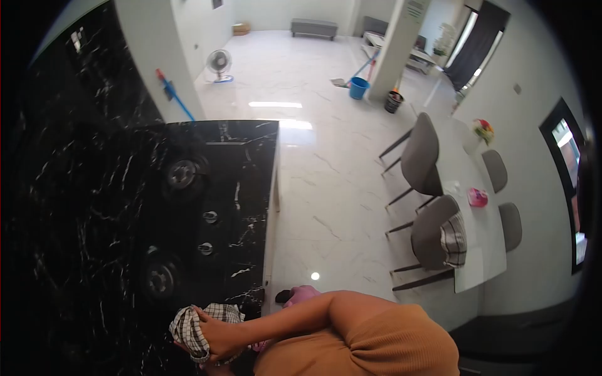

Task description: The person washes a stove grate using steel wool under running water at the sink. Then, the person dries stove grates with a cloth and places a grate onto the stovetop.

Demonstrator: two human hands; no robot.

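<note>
A right hand (219, 336) grips a black-and-white checked cloth (188, 326) in the lower left of the frame, its fingers closed over the bunched fabric at the near end of a black marbled counter (88, 250), as I see it through the head camera I run from afar. The left hand (216, 370) shows only as a sliver of skin beneath the cloth at the bottom edge; I cannot tell whether its fingers are open or closed. The right arm reaches in from an orange ribbed sleeve (401, 335) at bottom centre.

Just above the cloth in my view sits the lower of two burners (160, 280), with two control knobs (210, 217) to the upper right of it. At right, grey chairs (421, 156) flank a white table (486, 250) bearing flowers (483, 130) and a pink pack (477, 197); a second checked cloth (453, 241) is draped at the nearer chair. A fan (219, 62) stands at upper left of centre, a blue bucket (359, 88) at upper centre beside a pillar (396, 50).
</note>
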